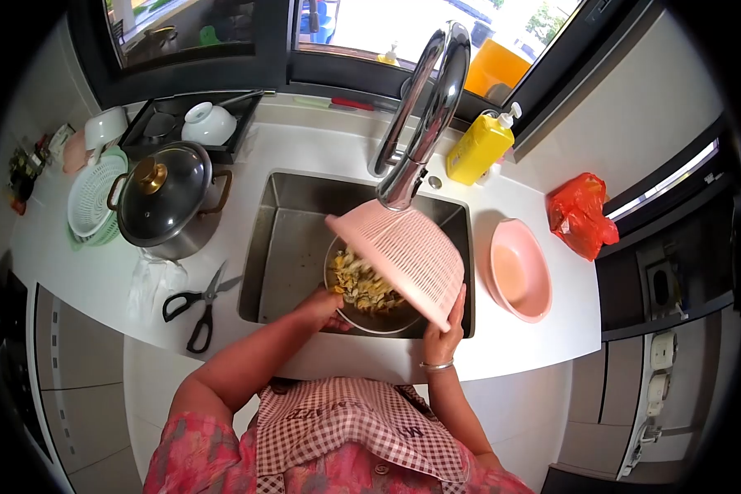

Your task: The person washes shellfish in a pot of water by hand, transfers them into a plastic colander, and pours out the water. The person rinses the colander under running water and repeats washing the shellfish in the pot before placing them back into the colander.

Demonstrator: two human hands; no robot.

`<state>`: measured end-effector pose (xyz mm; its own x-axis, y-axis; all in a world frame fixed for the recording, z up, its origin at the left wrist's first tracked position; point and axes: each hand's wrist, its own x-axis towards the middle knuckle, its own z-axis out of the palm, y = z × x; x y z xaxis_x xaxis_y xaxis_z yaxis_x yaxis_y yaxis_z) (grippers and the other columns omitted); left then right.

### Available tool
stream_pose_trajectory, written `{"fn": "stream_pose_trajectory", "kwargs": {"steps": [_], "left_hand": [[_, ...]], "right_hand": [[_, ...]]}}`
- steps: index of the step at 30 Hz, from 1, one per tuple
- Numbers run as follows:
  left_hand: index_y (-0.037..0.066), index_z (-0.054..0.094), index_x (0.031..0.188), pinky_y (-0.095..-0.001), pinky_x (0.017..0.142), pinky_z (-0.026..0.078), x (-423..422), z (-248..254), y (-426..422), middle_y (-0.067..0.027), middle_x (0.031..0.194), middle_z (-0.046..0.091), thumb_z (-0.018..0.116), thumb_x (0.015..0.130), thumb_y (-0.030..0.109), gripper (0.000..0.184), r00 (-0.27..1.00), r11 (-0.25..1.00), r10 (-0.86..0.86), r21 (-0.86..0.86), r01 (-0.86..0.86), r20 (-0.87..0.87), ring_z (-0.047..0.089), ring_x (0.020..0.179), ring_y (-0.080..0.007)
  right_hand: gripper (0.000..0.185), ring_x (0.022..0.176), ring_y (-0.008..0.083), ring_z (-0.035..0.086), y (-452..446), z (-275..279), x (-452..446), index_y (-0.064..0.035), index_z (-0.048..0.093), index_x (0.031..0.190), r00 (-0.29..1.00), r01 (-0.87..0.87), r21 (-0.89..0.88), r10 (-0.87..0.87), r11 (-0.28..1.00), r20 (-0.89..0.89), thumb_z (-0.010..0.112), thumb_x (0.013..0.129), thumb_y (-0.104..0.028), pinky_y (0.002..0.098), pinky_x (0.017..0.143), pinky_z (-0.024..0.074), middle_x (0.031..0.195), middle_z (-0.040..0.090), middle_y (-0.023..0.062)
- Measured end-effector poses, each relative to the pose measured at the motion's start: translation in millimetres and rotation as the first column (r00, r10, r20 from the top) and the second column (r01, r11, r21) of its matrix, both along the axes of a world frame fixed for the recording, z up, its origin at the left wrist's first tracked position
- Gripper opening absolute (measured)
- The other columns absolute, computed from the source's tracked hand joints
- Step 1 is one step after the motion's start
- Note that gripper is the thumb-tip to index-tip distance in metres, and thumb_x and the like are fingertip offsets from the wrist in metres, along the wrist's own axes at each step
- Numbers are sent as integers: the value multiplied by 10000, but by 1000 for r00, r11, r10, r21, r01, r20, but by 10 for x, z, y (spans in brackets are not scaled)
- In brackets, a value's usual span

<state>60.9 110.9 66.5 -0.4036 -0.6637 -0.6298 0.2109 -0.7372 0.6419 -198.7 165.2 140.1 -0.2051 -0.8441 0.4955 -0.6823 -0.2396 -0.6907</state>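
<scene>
One pink basket [413, 257] is tilted over a metal bowl [387, 330] in the head view, its slotted outer side facing up and its rim slanting across the bowl. The basket hides the bowl's right part and whatever remains inside the basket. Pale and yellowish food pieces [364, 284] show in the uncovered part of the bowl; some are blurred, and I cannot tell what they are. Bowl and basket are both at the right side of the sink [292, 247], just below the tap [446, 90], whose head overlaps the basket's upper edge. Black corners cut off the outer edges of the view, and both upper arms are partly covered by patterned sleeves [202, 445].

The left arm reaches forward and to the right, elbow bent outward. The left hand [321, 308] grasps the bowl's left side, thumb near the rim; some of its fingers are hard to make out. The right arm, with a bracelet [437, 365] at the wrist, points nearly straight up the view. The right hand [448, 319] grips the basket's lower right end, fingers along its outer side, with the thumb hard to see.
</scene>
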Motion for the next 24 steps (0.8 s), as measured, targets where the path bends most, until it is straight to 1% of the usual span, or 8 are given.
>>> {"fn": "stream_pose_trajectory", "kwargs": {"steps": [2,4,5,7,9,14,15,24], "left_hand": [[42,489,1352,-378,704,618,-69,3,-46,-158,1121,691,590,990,236,423,1000,1000,-11,13,11,14,710,844,-245],[29,539,1340,-360,787,607,-124,146,23,-132,1177,684,648,992,234,418,951,897,73,-398,-195,-301,693,982,-216],[19,567,1337,-340,848,591,-98,61,-27,-121,1199,684,642,984,116,373,964,848,-13,-513,-131,-267,664,1078,-195],[22,566,1283,-339,705,613,-117,165,-37,-140,1105,682,612,959,138,348,992,945,-9,-324,-32,-122,691,856,-230],[12,557,1258,-371,582,622,-121,4,-88,-174,1032,697,529,914,65,350,998,1000,-15,3,15,53,709,697,-281],[-16,546,1211,-406,655,614,20,-341,-169,-187,981,702,514,889,88,340,993,992,-63,113,52,101,723,822,-327],[-26,538,1208,-415,657,615,60,-389,-205,-192,993,699,510,891,87,337,994,985,-69,161,54,86,723,827,-342],[-22,490,1210,-463,713,597,298,-737,-629,-241,1073,666,475,862,46,355,994,963,-4,268,-25,107,707,902,-413]], "right_hand": [[581,1356,316,508,50,-116,-125,-5,337,1533,993,-46,-25,43,999,-107,551,995,-56,368,1095,447,1535,429,216],[520,1322,271,534,72,-70,-255,-6,353,1524,958,-154,-68,132,986,-254,506,1038,-109,356,1072,474,1501,475,176],[501,1302,259,546,62,-39,-309,-7,362,1519,982,-190,40,190,981,16,488,1047,-121,352,1063,481,1483,492,164],[468,1261,235,572,28,90,-338,-9,382,1508,819,-333,198,179,922,545,454,1066,-145,344,1047,495,1447,525,139],[467,1260,224,566,20,145,-215,10,400,1487,805,-168,52,107,984,583,449,1074,-203,334,1048,481,1433,530,151],[423,1193,261,594,128,-307,-467,7,486,1413,831,123,-213,17,969,555,582,1008,-64,370,1001,542,1365,549,141],[482,1185,285,596,206,-307,-549,6,462,1411,946,157,-115,-116,981,303,633,960,-8,411,953,577,1352,547,134],[684,1046,287,659,558,182,-332,-135,254,1564,504,52,213,-210,976,838,543,948,-68,412,807,628,1295,573,157]]}}
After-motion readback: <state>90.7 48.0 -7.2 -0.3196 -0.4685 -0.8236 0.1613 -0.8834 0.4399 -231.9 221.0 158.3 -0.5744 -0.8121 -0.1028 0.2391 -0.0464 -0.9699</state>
